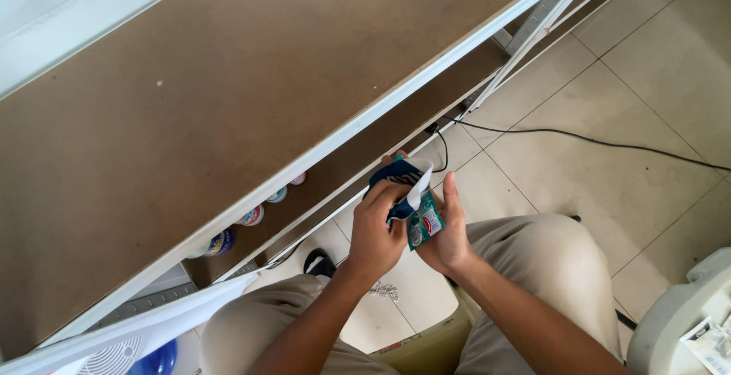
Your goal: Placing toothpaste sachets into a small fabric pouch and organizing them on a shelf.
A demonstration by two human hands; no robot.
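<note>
Small packets [411,204] held at centre of view, above the knees and over the tiled floor [609,185], just in front of the shelf unit's lower edge. Blue-and-white striped one on top, green one with a red patch below; white flap sticking up between them at the upper right. Exact count of packets unclear.

Left hand [375,238] closed over the stack from the left, fingers curled onto the blue packet, thumb side pressed against it. Right hand [449,238] cupped under and behind the green packet, thumb straight up along its right edge. Both hands clamped on the same stack, touching each other at the base.

Beige trousers [563,268] below, both knees bent. Dark shoe [318,262] on the tiles left of the left wrist.

Brown shelf board [228,93] with white metal frame [358,127] filling upper left, running diagonally. Row of round containers [251,217] on the lower shelf under the top board, only partly visible. Black cable [594,140] trailing across the floor from the shelf toward the right edge. White plastic object [685,322] at bottom right, blue round item [156,360] at bottom left, both cut off.
</note>
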